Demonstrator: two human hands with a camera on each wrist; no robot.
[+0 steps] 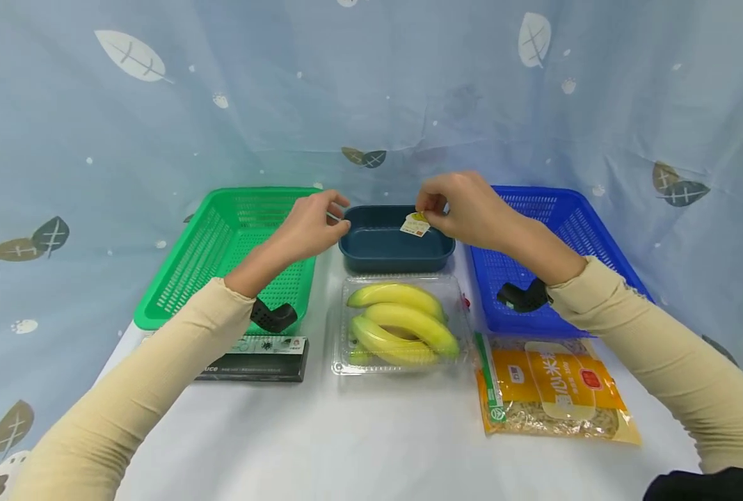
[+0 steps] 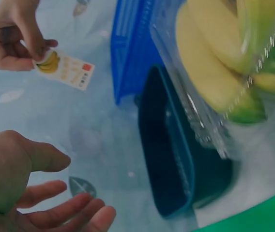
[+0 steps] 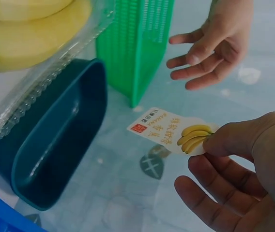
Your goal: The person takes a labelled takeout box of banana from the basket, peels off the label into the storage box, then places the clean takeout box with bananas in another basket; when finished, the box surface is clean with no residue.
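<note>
My right hand point(image 1: 465, 209) pinches a small banana-printed label point(image 1: 414, 224) between thumb and forefinger, above the dark teal bin point(image 1: 396, 264). In the right wrist view the label point(image 3: 174, 130) shows bananas, orange writing and a red square. Near the bin's left end, my left hand point(image 1: 313, 226) is raised with fingers spread, holding nothing; the left wrist view shows its fingers apart. In front of the bin lies a clear plastic box point(image 1: 340, 367) with several yellow-green bananas point(image 1: 403, 327) inside.
A green basket point(image 1: 221, 240) stands at left, a blue basket point(image 1: 537, 320) at right. A dark flat box point(image 1: 265, 365) lies before the green one, an orange food packet point(image 1: 556, 390) before the blue one. A patterned curtain point(image 1: 371, 83) hangs behind.
</note>
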